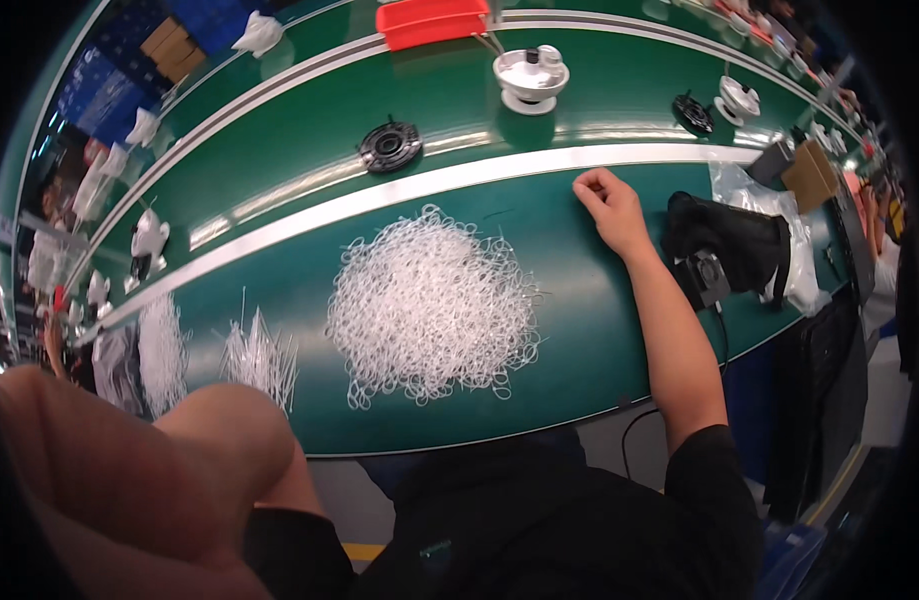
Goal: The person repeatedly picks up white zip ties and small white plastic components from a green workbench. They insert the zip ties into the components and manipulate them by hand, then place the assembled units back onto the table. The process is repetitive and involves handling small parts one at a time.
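My right hand (pixel 610 208) rests at the far side of the green table, right of a big pile of white looped cable ties (pixel 434 305). Its fingers are curled in, the thumb against them, and nothing shows between them. My left arm (pixel 219 450) is bent up close to the camera and fills the lower left, its hand out of sight. Beyond that arm lie a loose bunch of straight white cable ties (pixel 261 358) and a thicker bundle of white ties (pixel 162 355), both partly covered by it.
Past a white rail runs a green conveyor with a black round part (pixel 390 146), a silver-and-white bowl-shaped unit (pixel 531 78) and a red bin (pixel 432 22). Right of my arm lie a black bag (pixel 727 240), a small black device (pixel 703 278) with a cable, and an open cardboard box (pixel 811 176).
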